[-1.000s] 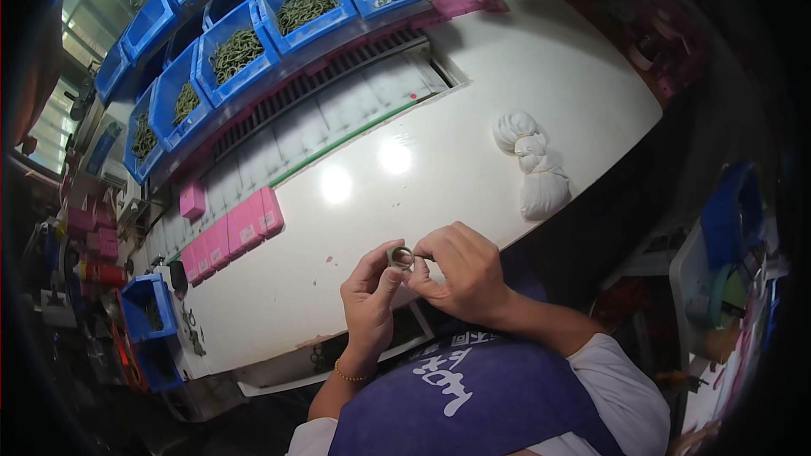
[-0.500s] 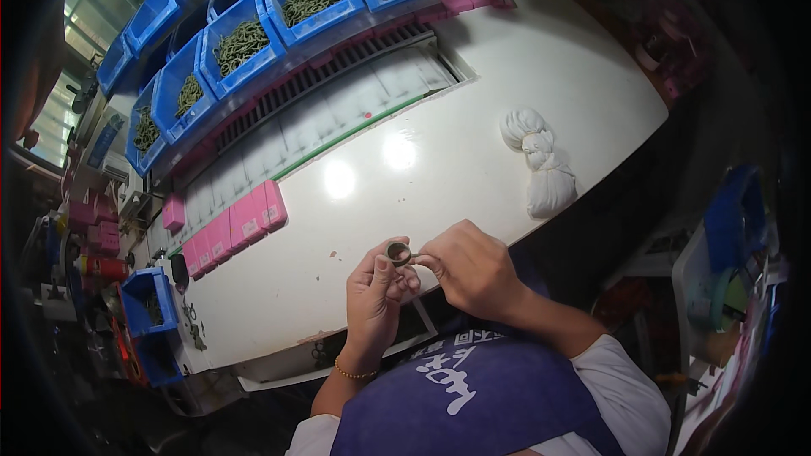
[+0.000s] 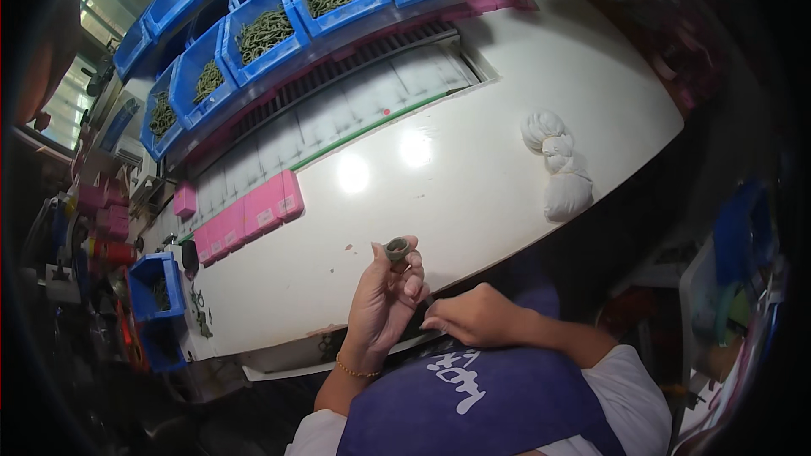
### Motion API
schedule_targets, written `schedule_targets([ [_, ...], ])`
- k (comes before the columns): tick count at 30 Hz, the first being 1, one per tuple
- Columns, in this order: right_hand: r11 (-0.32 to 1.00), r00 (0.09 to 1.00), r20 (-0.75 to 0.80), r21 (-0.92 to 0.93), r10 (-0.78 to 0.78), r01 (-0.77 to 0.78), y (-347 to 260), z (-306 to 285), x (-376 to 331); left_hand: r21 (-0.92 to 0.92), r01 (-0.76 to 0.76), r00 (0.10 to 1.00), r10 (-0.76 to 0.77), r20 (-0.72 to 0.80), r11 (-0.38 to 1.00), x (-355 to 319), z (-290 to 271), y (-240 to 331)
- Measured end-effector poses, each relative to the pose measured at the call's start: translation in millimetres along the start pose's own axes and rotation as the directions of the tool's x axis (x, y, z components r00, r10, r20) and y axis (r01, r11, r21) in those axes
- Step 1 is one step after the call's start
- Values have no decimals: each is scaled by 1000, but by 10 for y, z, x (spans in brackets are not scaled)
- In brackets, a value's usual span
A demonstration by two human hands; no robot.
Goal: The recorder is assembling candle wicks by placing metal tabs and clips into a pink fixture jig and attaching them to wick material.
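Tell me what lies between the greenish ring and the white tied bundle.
In the head view, just the left fingers at the greenish ring, then bare white tabletop up to the white tied bundle.

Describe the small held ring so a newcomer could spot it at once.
Find the white table, then the left hand by its near edge. That hand holds a small, dull green ring. Unlike the green pieces heaped in blue bins, it is held singly.

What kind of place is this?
Probably a workshop: blue bins hold piles of greenish pieces, pink blocks sit on a white worktable, and the left hand holds a small ring-shaped part.
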State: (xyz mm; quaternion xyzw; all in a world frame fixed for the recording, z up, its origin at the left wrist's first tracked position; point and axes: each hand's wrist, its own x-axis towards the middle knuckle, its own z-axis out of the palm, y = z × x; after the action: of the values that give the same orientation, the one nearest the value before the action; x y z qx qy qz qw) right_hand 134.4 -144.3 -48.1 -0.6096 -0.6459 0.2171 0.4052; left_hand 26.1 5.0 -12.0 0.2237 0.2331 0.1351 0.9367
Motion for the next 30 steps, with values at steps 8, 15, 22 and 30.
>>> schedule_targets([
  [8,988,897,431,69,98,-141,-23,179,224,246,-236,971,220,93,940,-93,-88,14],
  [15,721,868,15,550,496,-421,-182,-612,311,521,-419,905,385,178,743,-134,-59,38],
  [22,645,922,-6,716,387,-265,-271,-589,483,630,-468,880,392,269,619,-142,-39,40],
  [30,803,958,-133,581,254,-132,-187,-471,455,700,-588,775,531,343,405,-70,-97,15],
])
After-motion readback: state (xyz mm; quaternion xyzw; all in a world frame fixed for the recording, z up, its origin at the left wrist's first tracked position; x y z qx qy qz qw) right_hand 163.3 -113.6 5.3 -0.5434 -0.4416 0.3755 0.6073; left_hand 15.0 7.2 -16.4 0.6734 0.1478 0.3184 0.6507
